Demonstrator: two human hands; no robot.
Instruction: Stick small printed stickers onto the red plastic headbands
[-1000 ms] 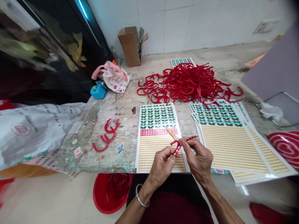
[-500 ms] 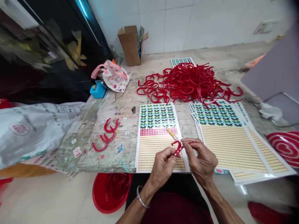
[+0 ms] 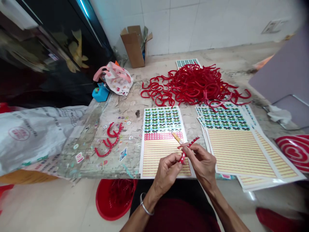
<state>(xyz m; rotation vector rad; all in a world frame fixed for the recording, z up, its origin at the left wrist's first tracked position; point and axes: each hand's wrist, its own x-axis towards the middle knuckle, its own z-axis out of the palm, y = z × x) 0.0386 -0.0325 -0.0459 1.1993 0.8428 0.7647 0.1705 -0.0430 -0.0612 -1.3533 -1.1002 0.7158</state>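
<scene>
Between my two hands is a curved red strip (image 3: 194,140) with white marks along it, held over a sticker sheet (image 3: 154,156). My left hand (image 3: 167,170) pinches its lower end between thumb and fingers. Higher up, my right hand (image 3: 202,164) has thumb and fingertips closed on the strip's bend. The strip's far end sticks out past the right fingers. On the sheet, just above my hands, lies a yellow pen-like tool (image 3: 177,138). Several curved red strips (image 3: 107,154) rest on the table to the left, some with white marks.
A big heap of red strips (image 3: 198,83) covers the back of the table. More sticker sheets (image 3: 238,151) overlap on the right. A blue tape dispenser (image 3: 100,93), a fabric bag (image 3: 119,80) and a cardboard box (image 3: 132,48) stand back left. A red basin (image 3: 101,206) sits below.
My right hand has shifted left and closed around the strip's bend, nearer my left hand. The strip's far end now shows beyond the fingers. My left hand has barely moved.
</scene>
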